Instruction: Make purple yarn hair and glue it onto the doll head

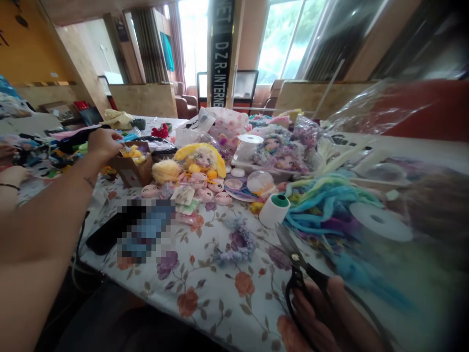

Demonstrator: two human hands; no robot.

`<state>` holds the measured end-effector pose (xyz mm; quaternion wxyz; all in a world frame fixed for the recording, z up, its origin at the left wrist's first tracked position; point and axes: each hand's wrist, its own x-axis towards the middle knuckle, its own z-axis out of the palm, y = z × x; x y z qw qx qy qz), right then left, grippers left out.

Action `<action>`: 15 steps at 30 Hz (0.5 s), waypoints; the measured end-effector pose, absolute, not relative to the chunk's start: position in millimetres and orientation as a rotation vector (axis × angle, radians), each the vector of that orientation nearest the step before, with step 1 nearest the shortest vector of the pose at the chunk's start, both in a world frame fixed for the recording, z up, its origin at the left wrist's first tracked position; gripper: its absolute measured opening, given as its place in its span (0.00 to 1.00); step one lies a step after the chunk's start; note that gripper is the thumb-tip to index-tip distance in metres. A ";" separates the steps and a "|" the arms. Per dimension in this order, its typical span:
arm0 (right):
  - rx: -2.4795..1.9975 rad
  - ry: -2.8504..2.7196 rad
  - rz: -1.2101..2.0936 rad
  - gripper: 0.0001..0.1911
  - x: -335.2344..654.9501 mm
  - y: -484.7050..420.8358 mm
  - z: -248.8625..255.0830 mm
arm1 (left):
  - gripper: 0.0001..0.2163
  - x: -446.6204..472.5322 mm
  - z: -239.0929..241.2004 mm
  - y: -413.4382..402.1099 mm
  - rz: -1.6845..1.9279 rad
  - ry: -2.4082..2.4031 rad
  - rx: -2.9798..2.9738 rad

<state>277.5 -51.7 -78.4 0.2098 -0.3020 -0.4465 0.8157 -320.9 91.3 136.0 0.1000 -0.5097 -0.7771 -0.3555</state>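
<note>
Black-handled metal scissors (pixel 295 257) — in the right hand (pixel 324 315), over the near right of the table, blades pointing away from the wearer; fingers clamped on the handles. Left hand (pixel 104 144) at a small brown cardboard box (pixel 135 172) with yellow fluffy pieces in it; cannot tell whether its fingertips are apart or pinching something.

Handling, my judgement: keep the points still, clear of the white thread cone (pixel 273 212) and the lilac-blue fluffy yarn loop (pixel 250 242); keep the reaching wrist light so the box doesn't tip.

Surface: white flower-printed tablecloth (pixel 216 281), crowded — yellow-eared doll (pixel 202 161), blue-green fuzzy strands (pixel 330 203). Another person's hand (pixel 16 177) at far left. Room: bright tall windows (pixel 289 41), black pillar sign with white lettering (pixel 221 54).
</note>
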 end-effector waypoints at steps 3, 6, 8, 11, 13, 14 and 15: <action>-0.735 -1.135 2.243 0.38 242.8 -38.0 -41.6 | 0.20 -303.7 152.4 90.6 -1.124 -2.137 -1.530; -0.739 -1.069 2.216 0.36 233.2 -40.8 -24.0 | 0.21 -273.7 164.3 94.0 -1.122 -2.025 -1.654; -0.726 -1.077 2.211 0.35 234.5 -44.4 -22.0 | 0.23 -242.2 162.4 91.7 -1.035 -1.923 -1.784; -0.678 -1.125 2.195 0.34 236.9 -45.2 -24.5 | 0.21 -178.7 139.7 71.7 -0.892 -1.930 -2.120; -0.655 -1.148 2.172 0.34 236.8 -43.5 -26.2 | 0.17 -133.4 114.2 49.3 -0.778 -1.918 -2.487; -0.646 -1.155 2.165 0.33 236.6 -42.5 -26.8 | 0.15 -112.8 100.2 37.8 -0.716 -1.868 -2.619; -0.640 -1.159 2.162 0.33 236.3 -41.8 -27.2 | 0.13 -94.6 86.2 27.7 -0.632 -1.793 -2.745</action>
